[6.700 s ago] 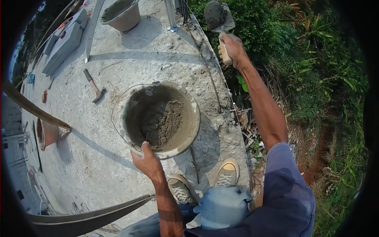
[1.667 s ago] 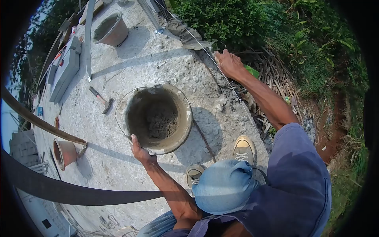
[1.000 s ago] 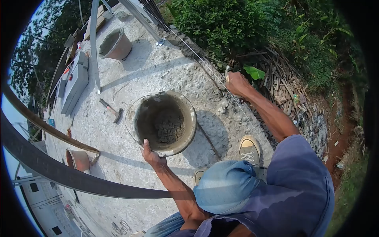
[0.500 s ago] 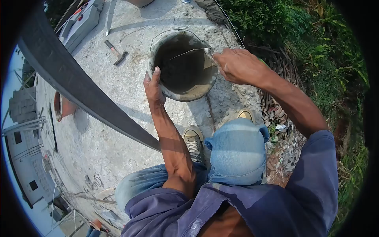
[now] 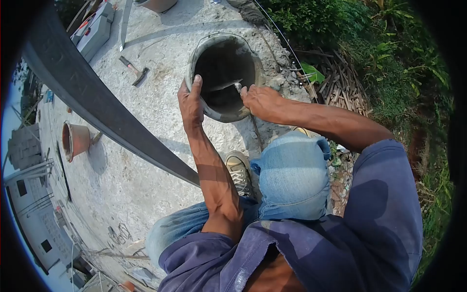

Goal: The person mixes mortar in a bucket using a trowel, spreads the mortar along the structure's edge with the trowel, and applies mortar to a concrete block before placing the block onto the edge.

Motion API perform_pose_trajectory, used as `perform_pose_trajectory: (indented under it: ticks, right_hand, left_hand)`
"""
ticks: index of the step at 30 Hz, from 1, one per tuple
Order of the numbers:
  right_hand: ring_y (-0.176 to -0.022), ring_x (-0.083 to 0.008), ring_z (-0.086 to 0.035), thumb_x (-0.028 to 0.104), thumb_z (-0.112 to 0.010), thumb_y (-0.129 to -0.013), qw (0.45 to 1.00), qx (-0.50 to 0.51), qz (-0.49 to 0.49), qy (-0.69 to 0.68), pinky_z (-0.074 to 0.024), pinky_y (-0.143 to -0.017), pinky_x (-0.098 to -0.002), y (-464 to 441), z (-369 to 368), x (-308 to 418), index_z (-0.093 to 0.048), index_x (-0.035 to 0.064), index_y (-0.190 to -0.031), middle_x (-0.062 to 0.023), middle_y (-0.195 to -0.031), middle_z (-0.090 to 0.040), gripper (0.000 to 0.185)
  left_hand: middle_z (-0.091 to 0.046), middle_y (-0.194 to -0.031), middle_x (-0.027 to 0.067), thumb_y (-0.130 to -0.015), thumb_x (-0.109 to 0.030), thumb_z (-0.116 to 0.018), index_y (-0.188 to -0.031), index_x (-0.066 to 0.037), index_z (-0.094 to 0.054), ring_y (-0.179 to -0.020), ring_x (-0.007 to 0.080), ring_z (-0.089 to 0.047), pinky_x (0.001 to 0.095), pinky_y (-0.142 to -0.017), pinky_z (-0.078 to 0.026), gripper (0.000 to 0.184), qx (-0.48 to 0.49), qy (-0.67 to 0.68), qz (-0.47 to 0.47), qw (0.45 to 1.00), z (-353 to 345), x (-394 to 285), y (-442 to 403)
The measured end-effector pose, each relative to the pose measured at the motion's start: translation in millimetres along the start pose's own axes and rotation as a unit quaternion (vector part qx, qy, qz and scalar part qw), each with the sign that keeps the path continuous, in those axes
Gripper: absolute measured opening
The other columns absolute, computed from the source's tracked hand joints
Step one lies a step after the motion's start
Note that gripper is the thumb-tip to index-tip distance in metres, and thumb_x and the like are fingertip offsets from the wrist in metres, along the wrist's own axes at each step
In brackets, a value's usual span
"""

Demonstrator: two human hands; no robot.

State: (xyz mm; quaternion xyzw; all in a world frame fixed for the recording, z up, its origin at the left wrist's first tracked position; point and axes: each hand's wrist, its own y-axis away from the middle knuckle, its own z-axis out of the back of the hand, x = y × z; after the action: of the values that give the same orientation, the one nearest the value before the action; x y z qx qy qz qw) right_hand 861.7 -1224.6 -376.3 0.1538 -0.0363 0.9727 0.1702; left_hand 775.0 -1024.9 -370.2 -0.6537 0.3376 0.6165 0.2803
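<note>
A mortar-stained bucket (image 5: 227, 117) rests tilted toward me on the rough concrete, its inside dark with shadow. My left hand (image 5: 191, 103) grips the left side of its rim, thumb on top. In my right hand (image 5: 265, 102), closed around the handle, is a trowel (image 5: 227, 85). The trowel's blade shows nearly edge-on inside the bucket, toward the near right side. How much material lies at the bottom is too dark to tell.
A hammer (image 5: 134, 70) lies left of the bucket. An orange bucket (image 5: 78, 139) lies on its side farther left. A dark beam (image 5: 112, 109) crosses the left of the view. Grey blocks (image 5: 96, 36) sit at upper left. Beyond the slab's right edge are sticks (image 5: 343, 92) and plants.
My right hand has moved left and down, bringing the trowel from the bucket's right rim deeper inside. My left hand keeps its grip on the rim. The view has shifted slightly.
</note>
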Motion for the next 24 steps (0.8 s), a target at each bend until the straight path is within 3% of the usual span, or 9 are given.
perform_pose_trajectory:
  ticks: [2,4,5,7,9,13,15,21,24]
  right_hand:
    - [-0.078,-0.0339,-0.066,0.011,-0.054,-0.082,0.998,0.031,0.026,0.057,-0.0541,-0.072,-0.0453,8.3,19.6,5.6,-0.063,-0.0045,-0.089,-0.0216,-0.083,-0.067,0.019]
    - [-0.080,-0.0372,-0.067,0.012,-0.054,-0.082,0.985,0.086,-0.124,-0.081,-0.0543,-0.074,-0.0461,-1.1,62.2,5.5,-0.065,-0.0036,-0.088,-0.0233,-0.083,-0.067,0.020]
    - [-0.085,-0.0397,-0.066,0.012,-0.054,-0.082,0.984,0.000,-0.158,-0.078,-0.0540,-0.076,-0.0469,-6.3,53.4,-5.2,-0.067,-0.0027,-0.088,-0.0245,-0.084,-0.066,0.020]
    - [-0.080,-0.0433,-0.065,0.015,-0.054,-0.085,0.992,0.095,-0.081,-0.027,-0.0538,-0.072,-0.0484,-11.9,0.6,-35.2,-0.063,-0.0062,-0.092,-0.0278,-0.080,-0.065,0.024]
    - [-0.070,-0.0391,-0.067,0.021,-0.054,-0.089,0.959,0.124,-0.189,-0.171,-0.0538,-0.061,-0.0466,-8.0,-3.3,-12.3,-0.059,-0.0101,-0.093,-0.0284,-0.074,-0.064,0.031]
    - [-0.068,-0.0309,-0.068,0.020,-0.052,-0.091,0.922,0.172,-0.153,-0.311,-0.0542,-0.062,-0.0400,10.9,9.7,25.9,-0.062,-0.0075,-0.100,-0.0181,-0.070,-0.064,0.031]
    - [-0.060,-0.0243,-0.063,0.026,-0.053,-0.094,0.771,0.149,-0.306,-0.539,-0.0525,-0.056,-0.0365,14.3,9.3,39.2,-0.058,-0.0054,-0.102,-0.0133,-0.070,-0.059,0.033]
    - [-0.051,-0.0102,-0.052,0.038,-0.056,-0.096,0.482,0.096,-0.291,-0.821,-0.0428,-0.041,-0.0231,39.0,23.3,37.4,-0.051,0.0067,-0.109,-0.0064,-0.077,-0.054,0.034]
    - [-0.050,-0.0096,-0.051,0.035,-0.052,-0.099,0.453,0.077,-0.280,-0.843,-0.0427,-0.041,-0.0214,49.7,43.3,31.3,-0.050,0.0045,-0.119,-0.0072,-0.077,-0.055,0.036]
  left_hand:
    - [-0.061,-0.097,-0.0003,-0.091,-0.031,-0.066,-0.121,0.002,-0.060,-0.086,0.0086,-0.049,0.0261,-0.082,-0.040,0.045,-0.006,0.014,-0.002,1.000,3.2,1.9,-5.3]
    - [-0.062,-0.100,0.0013,-0.090,-0.031,-0.066,-0.124,0.002,-0.059,-0.089,0.0113,-0.051,0.0272,-0.085,-0.040,0.047,0.023,0.036,0.020,0.999,4.9,5.4,-0.5]
    - [-0.062,-0.106,0.0041,-0.091,-0.029,-0.065,-0.127,0.002,-0.057,-0.095,0.0132,-0.053,0.0275,-0.089,-0.040,0.049,0.028,0.030,0.023,0.999,5.0,4.6,0.9]
    - [-0.063,-0.108,0.0057,-0.090,-0.026,-0.065,-0.126,0.002,-0.057,-0.097,0.0148,-0.055,0.0295,-0.090,-0.042,0.046,0.031,0.007,0.017,0.999,2.7,1.1,3.0]
    - [-0.063,-0.109,0.0070,-0.090,-0.024,-0.066,-0.124,0.003,-0.057,-0.098,0.0156,-0.057,0.0302,-0.090,-0.044,0.044,0.032,-0.001,0.004,0.999,-1.7,-0.8,2.8]
    - [-0.060,-0.121,0.0096,-0.089,-0.024,-0.067,-0.135,0.005,-0.049,-0.112,0.0167,-0.053,0.0295,-0.101,-0.037,0.056,0.069,0.063,0.018,0.995,-2.5,2.8,5.9]
    - [-0.060,-0.121,0.0099,-0.089,-0.024,-0.067,-0.135,0.005,-0.049,-0.112,0.0168,-0.053,0.0294,-0.101,-0.038,0.057,0.064,0.043,0.013,0.997,0.1,1.6,9.1]
    - [-0.064,-0.107,0.0087,-0.093,-0.025,-0.063,-0.124,0.003,-0.056,-0.098,0.0157,-0.059,0.0310,-0.089,-0.046,0.043,0.022,0.139,0.035,0.989,0.3,5.5,-0.9]
    - [-0.063,-0.113,0.0118,-0.095,-0.024,-0.059,-0.125,0.004,-0.053,-0.101,0.0186,-0.061,0.0323,-0.090,-0.048,0.041,-0.018,0.192,0.031,0.981,8.8,9.2,-5.3]
